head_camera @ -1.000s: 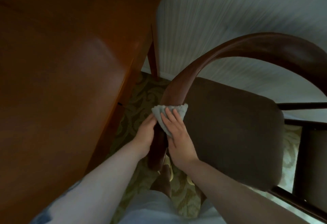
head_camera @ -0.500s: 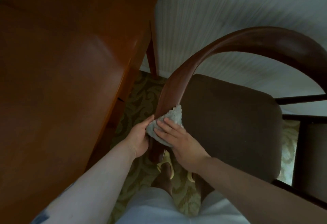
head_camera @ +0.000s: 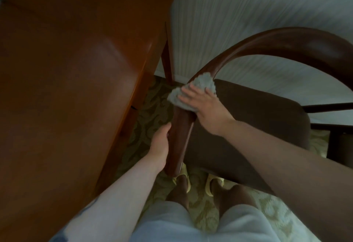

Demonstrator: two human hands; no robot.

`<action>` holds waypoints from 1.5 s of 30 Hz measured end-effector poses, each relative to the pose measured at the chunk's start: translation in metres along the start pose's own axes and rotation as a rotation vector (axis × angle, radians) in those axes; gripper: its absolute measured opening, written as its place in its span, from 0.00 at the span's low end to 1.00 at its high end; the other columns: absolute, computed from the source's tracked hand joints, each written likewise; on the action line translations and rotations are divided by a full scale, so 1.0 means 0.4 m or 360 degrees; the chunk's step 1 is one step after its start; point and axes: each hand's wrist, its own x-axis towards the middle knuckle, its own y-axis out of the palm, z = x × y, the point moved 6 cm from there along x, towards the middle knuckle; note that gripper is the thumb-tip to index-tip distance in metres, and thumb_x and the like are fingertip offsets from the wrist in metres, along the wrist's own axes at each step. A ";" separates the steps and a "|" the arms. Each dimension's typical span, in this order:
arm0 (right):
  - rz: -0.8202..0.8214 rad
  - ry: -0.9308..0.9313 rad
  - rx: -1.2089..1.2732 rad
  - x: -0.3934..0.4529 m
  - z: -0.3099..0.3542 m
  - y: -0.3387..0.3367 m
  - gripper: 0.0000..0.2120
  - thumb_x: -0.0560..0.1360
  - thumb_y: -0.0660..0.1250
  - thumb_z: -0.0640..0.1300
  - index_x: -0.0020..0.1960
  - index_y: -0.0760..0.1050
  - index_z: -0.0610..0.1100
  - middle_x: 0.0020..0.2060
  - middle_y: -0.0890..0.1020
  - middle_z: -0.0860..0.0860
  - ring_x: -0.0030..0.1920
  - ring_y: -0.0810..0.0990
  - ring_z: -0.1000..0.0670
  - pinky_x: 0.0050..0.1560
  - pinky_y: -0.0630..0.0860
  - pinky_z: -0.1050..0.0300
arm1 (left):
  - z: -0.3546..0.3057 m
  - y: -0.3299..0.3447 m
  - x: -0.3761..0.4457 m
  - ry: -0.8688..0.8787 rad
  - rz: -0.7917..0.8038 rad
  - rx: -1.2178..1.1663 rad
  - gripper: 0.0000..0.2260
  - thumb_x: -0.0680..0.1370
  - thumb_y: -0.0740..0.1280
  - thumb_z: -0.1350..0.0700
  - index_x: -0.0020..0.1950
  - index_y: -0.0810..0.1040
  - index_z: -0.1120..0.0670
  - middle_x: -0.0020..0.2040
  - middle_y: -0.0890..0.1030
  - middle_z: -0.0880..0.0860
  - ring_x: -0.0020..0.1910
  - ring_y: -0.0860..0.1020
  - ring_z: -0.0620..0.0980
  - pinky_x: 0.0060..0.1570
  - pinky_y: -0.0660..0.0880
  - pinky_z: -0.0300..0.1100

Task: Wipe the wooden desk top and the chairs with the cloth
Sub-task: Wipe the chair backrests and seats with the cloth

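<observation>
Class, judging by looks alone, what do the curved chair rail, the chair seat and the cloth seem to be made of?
Curved dark-brown chair rail: likely varnished wood, it shows glossy highlights. Dark brown chair seat: matte, probably fabric upholstery. Small grey cloth: fuzzy edges suggest terry or microfibre.

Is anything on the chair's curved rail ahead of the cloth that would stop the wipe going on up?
Nothing visible: the rail is bare wood beyond the cloth under the right hand.
</observation>
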 end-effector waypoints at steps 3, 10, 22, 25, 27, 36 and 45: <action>-0.0286 0.0373 0.0110 -0.023 0.015 0.038 0.36 0.77 0.59 0.33 0.78 0.48 0.54 0.78 0.49 0.56 0.77 0.40 0.53 0.77 0.45 0.47 | -0.054 0.023 0.018 0.0267 -0.0308 0.0136 0.15 0.82 0.56 0.51 0.53 0.80 0.54 0.49 0.81 0.54 0.51 0.79 0.54 0.53 0.75 0.47; 0.0021 0.0046 -0.0129 -0.067 0.058 0.075 0.38 0.76 0.59 0.34 0.78 0.44 0.56 0.77 0.43 0.58 0.76 0.37 0.54 0.76 0.36 0.49 | -0.090 0.030 0.019 0.0304 -0.0962 0.0416 0.16 0.82 0.51 0.49 0.56 0.76 0.53 0.51 0.77 0.55 0.46 0.75 0.54 0.47 0.71 0.47; 0.0045 0.0017 -0.0223 -0.010 0.023 0.033 0.38 0.78 0.59 0.38 0.78 0.40 0.55 0.77 0.40 0.56 0.76 0.34 0.53 0.72 0.31 0.50 | -0.095 0.056 0.029 0.0485 -0.1203 0.0949 0.21 0.80 0.46 0.44 0.47 0.76 0.50 0.44 0.78 0.52 0.44 0.76 0.54 0.50 0.74 0.51; 0.0076 0.0023 -0.0359 0.050 -0.083 -0.045 0.40 0.76 0.58 0.34 0.78 0.41 0.56 0.78 0.42 0.56 0.76 0.35 0.53 0.72 0.32 0.47 | -0.101 0.059 0.023 0.0450 -0.1229 0.0953 0.21 0.79 0.46 0.44 0.44 0.76 0.50 0.42 0.78 0.52 0.41 0.76 0.54 0.50 0.74 0.51; -0.0136 0.0317 -0.0206 0.070 -0.094 -0.076 0.39 0.76 0.58 0.32 0.79 0.45 0.54 0.78 0.44 0.55 0.77 0.37 0.51 0.74 0.35 0.46 | -0.103 0.061 0.021 0.0438 -0.1227 0.0953 0.21 0.78 0.45 0.44 0.42 0.75 0.50 0.40 0.77 0.51 0.39 0.76 0.53 0.49 0.75 0.51; 0.0148 -0.0197 -0.0359 0.041 -0.047 -0.026 0.39 0.77 0.58 0.36 0.78 0.40 0.54 0.78 0.42 0.55 0.76 0.35 0.51 0.70 0.28 0.47 | -0.095 0.057 0.037 0.0400 -0.1285 0.1007 0.22 0.79 0.45 0.44 0.45 0.76 0.51 0.41 0.75 0.51 0.41 0.75 0.54 0.50 0.73 0.50; 0.0146 -0.0224 -0.0169 0.010 0.047 0.050 0.36 0.77 0.57 0.38 0.79 0.43 0.53 0.78 0.42 0.55 0.74 0.32 0.53 0.72 0.29 0.50 | -0.063 0.047 0.087 0.0351 -0.1112 0.1047 0.11 0.81 0.54 0.46 0.55 0.73 0.47 0.45 0.75 0.47 0.42 0.73 0.49 0.44 0.71 0.41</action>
